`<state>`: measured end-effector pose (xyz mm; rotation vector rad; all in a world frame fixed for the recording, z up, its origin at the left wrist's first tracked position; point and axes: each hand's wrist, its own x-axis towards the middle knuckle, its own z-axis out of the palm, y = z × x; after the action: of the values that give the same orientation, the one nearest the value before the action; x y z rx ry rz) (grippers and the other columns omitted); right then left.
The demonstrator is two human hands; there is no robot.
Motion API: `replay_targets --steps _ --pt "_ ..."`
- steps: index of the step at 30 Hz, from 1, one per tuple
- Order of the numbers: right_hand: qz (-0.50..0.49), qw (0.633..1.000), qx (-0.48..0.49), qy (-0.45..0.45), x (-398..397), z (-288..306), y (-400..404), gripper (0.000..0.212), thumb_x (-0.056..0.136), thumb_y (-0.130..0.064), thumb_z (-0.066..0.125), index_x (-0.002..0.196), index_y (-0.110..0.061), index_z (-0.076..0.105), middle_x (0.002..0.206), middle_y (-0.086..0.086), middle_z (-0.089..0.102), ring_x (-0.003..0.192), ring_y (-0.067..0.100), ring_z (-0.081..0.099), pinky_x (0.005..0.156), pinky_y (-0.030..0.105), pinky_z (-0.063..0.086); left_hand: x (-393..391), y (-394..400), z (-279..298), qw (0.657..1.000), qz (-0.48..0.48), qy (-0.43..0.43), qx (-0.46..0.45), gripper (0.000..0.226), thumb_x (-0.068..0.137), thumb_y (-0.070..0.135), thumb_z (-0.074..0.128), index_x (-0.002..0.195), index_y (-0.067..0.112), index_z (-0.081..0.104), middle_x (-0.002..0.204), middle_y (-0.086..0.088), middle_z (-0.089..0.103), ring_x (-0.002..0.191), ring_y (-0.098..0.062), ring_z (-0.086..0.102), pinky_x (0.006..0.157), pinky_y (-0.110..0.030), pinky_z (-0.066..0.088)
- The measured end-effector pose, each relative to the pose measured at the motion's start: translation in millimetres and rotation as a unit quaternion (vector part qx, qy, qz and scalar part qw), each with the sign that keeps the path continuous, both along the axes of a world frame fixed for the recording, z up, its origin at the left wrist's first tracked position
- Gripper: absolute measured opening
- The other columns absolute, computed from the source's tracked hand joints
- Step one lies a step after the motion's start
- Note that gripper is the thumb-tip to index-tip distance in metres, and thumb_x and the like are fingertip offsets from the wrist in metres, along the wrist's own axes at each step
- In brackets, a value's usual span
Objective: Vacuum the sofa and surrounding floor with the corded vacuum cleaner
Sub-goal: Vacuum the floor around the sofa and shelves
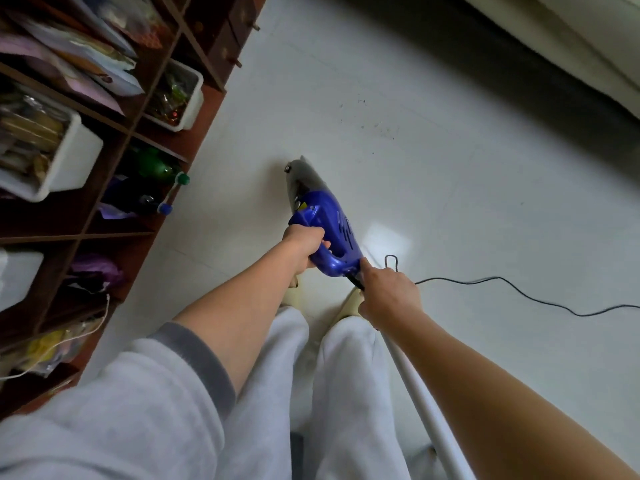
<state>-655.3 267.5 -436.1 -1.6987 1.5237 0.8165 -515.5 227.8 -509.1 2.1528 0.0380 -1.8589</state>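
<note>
A blue hand-held vacuum cleaner (329,220) with a grey dust cup points its nozzle down and away at the white tiled floor (450,202). My left hand (306,245) grips its handle. My right hand (389,292) holds the black cord (519,289) at the vacuum's rear, and the cord trails off to the right across the floor. A white tube (426,403) runs under my right forearm; whether that hand also holds it is hidden. The sofa's pale edge (581,43) shows at the top right.
A dark wooden shelf unit (114,174) with white bins, bottles and bags lines the left side. Small dark specks (377,126) lie on the floor ahead. My legs in pale trousers and my slippers (353,303) stand below the vacuum.
</note>
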Motion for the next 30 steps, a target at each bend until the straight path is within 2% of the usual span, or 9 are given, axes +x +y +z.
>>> replay_targets --steps 3,7,10,13,18,21,24,30 --pt "-0.028 1.0 -0.008 -0.002 -17.6 -1.9 7.6 0.062 0.08 -0.003 0.055 0.135 -0.02 0.034 0.083 0.001 0.048 0.074 0.024 0.046 0.06 0.03 0.038 -20.0 -1.4 -0.3 1.0 -0.03 0.0 -0.001 0.03 0.09 0.002 0.05 0.12 0.003 0.054 0.08 -0.006 0.061 0.074 -0.014 0.06 0.074 -0.033 0.053" --pt "-0.063 0.998 -0.012 -0.004 -44.4 -1.1 17.3 0.056 0.081 -0.005 0.053 0.132 -0.021 0.036 0.08 0.0 0.045 0.074 0.024 0.046 0.06 0.029 0.036 -49.0 0.1 2.1 0.998 -0.069 0.003 0.002 0.03 0.091 0.002 0.051 0.121 0.004 0.053 0.085 -0.006 0.062 0.076 -0.014 0.061 0.074 -0.034 0.054" --pt "-0.085 0.996 -0.013 -0.005 -59.6 0.3 25.0 0.06 0.081 -0.004 0.053 0.135 -0.023 0.035 0.072 -0.004 0.037 0.074 0.022 0.045 0.058 0.027 0.035 -65.5 3.3 6.1 0.995 -0.095 0.007 0.008 0.028 0.092 0.002 0.052 0.12 0.007 0.051 0.089 -0.007 0.063 0.079 -0.016 0.062 0.076 -0.035 0.054" --pt "-0.109 0.994 -0.009 0.002 -73.6 1.1 32.0 0.065 0.08 -0.004 0.052 0.139 -0.025 0.034 0.076 -0.004 0.043 0.073 0.021 0.046 0.053 0.026 0.034 -83.3 6.0 8.8 0.993 -0.119 0.009 0.01 0.032 0.092 0.003 0.052 0.124 0.006 0.051 0.091 -0.008 0.064 0.083 -0.018 0.063 0.075 -0.034 0.054" --pt "-0.135 0.991 -0.002 0.022 -95.3 3.6 40.6 0.063 0.079 -0.005 0.053 0.135 -0.025 0.034 0.071 -0.002 0.039 0.072 0.023 0.045 0.044 0.026 0.025 -112.0 5.6 12.1 0.99 -0.14 0.019 0.011 0.038 0.092 0.002 0.05 0.13 0.004 0.048 0.083 -0.006 0.062 0.073 -0.014 0.06 0.07 -0.035 0.052" --pt "-0.145 0.989 -0.005 0.032 -102.8 4.7 41.9 0.061 0.078 -0.004 0.053 0.134 -0.023 0.035 0.068 -0.003 0.037 0.07 0.023 0.045 0.043 0.026 0.024 -124.2 2.5 13.7 0.988 -0.155 0.029 0.005 0.04 0.092 0.002 0.049 0.132 0.003 0.047 0.083 -0.006 0.061 0.072 -0.013 0.06 0.062 -0.032 0.052" --pt "-0.154 0.987 -0.014 0.043 -107.0 2.2 40.9 0.059 0.079 -0.004 0.054 0.132 -0.023 0.036 0.067 -0.003 0.037 0.062 0.019 0.043 0.042 0.026 0.025 -132.4 -3.2 12.6 0.986 -0.165 0.034 -0.003 0.038 0.092 0.002 0.05 0.131 0.003 0.048 0.083 -0.006 0.061 0.073 -0.014 0.06 0.068 -0.034 0.053" --pt "-0.149 0.987 -0.026 0.045 -102.3 -7.0 33.5 0.057 0.079 -0.005 0.056 0.129 -0.023 0.038 0.068 -0.004 0.037 0.072 0.022 0.046 0.042 0.026 0.023 -124.5 -8.6 4.9 0.985 -0.167 0.042 -0.008 0.032 0.092 0.003 0.05 0.125 0.004 0.05 0.082 -0.006 0.059 0.074 -0.015 0.058 0.079 -0.036 0.054"
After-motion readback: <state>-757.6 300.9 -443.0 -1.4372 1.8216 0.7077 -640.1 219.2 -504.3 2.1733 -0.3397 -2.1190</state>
